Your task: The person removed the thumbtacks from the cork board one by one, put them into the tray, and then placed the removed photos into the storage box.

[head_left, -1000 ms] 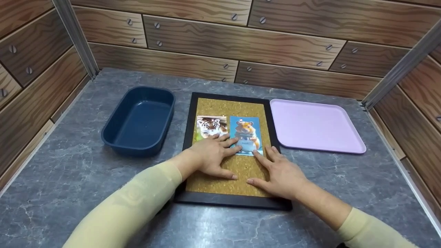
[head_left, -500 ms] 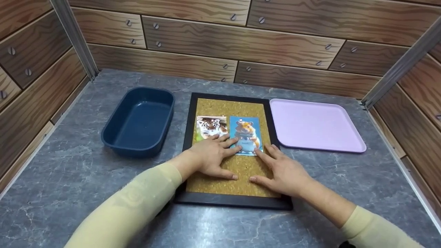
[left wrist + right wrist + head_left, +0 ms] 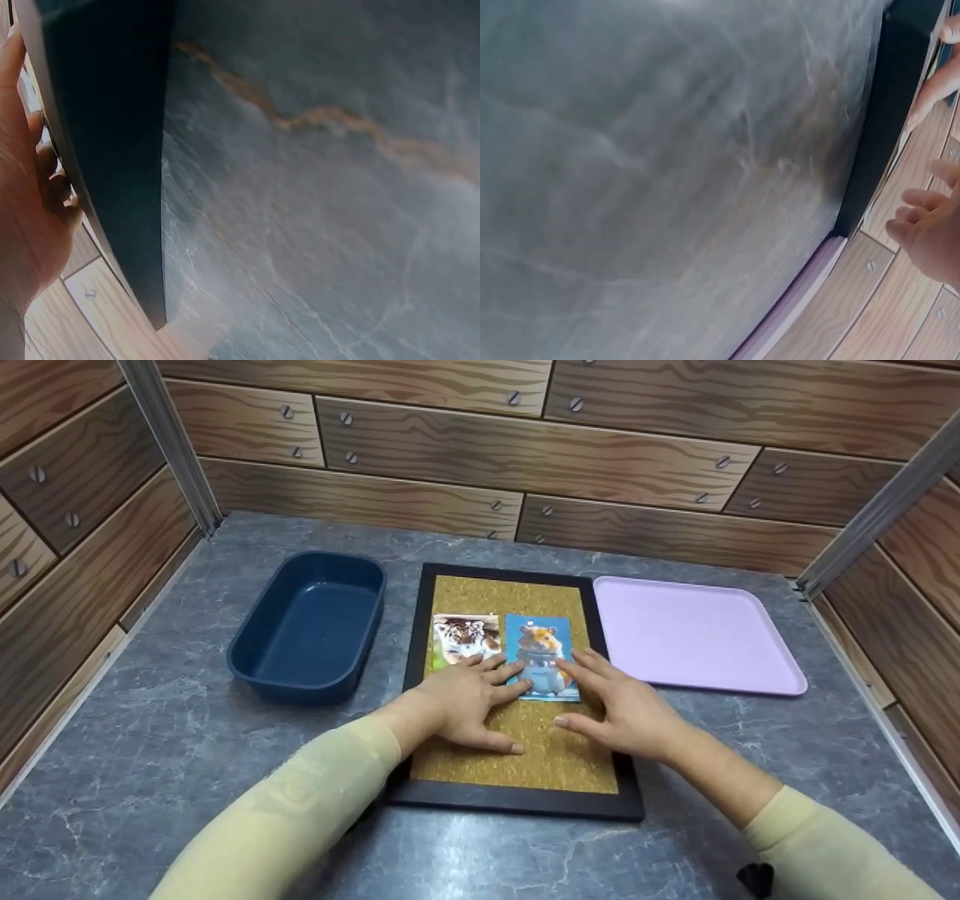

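You're working in a small enclosed booth [image 3: 660,412].
Panels [image 3: 420,446] printed with planks and screw heads wall your marbled grey tabletop [image 3: 150,750] on three sides, metal posts [image 3: 174,450] standing at its far corners.

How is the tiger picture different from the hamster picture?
The tiger picture shows stripes and some green; the hamster picture has a blue background. The left hand hides the tiger picture's lower part, while most of the hamster picture shows. Both lie on the cork board.
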A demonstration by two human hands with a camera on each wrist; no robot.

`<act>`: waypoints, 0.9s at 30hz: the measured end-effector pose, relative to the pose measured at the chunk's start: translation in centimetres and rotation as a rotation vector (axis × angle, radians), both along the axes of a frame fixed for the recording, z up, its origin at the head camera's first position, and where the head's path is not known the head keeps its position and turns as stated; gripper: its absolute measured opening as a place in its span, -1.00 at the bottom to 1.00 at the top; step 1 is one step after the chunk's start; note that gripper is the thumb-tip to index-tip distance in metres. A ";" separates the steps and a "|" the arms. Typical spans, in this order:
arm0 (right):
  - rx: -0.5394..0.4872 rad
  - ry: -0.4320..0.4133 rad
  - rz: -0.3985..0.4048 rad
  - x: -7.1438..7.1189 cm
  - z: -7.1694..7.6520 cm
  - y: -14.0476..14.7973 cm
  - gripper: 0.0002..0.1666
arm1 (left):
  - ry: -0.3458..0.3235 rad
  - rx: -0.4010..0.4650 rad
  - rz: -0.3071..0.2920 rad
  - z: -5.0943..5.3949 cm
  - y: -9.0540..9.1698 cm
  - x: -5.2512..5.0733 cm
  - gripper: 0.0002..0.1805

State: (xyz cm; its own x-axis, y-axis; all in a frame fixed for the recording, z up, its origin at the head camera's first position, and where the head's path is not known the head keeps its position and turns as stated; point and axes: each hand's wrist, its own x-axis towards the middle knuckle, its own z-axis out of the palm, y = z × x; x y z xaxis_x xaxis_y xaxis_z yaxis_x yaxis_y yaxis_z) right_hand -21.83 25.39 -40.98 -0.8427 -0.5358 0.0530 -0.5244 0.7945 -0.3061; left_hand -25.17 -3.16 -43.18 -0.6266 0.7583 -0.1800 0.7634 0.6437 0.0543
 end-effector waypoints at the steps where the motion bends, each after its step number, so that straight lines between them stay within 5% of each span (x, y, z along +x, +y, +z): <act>1: -0.008 0.002 0.004 -0.2 0.1 0.1 0.03 | 0.000 0.003 -0.002 0.0 0.0 0.0 0.16; 19: -0.232 0.065 0.094 -7.3 1.9 -0.5 -0.16 | -0.015 0.019 -0.004 0.0 -0.2 -0.1 0.16; 27: -0.452 -0.070 0.024 -9.9 1.6 -1.3 -0.19 | -0.016 0.031 -0.013 -0.1 -0.3 0.0 0.15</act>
State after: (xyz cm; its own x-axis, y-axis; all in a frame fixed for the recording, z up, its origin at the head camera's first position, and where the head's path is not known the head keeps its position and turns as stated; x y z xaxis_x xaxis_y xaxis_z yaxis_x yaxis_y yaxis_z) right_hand -31.70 24.13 -39.42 -0.8403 -0.4909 0.2298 -0.5067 0.5608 -0.6548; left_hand -25.17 -3.45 -43.24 -0.6142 0.7714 -0.1665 0.7702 0.6319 0.0860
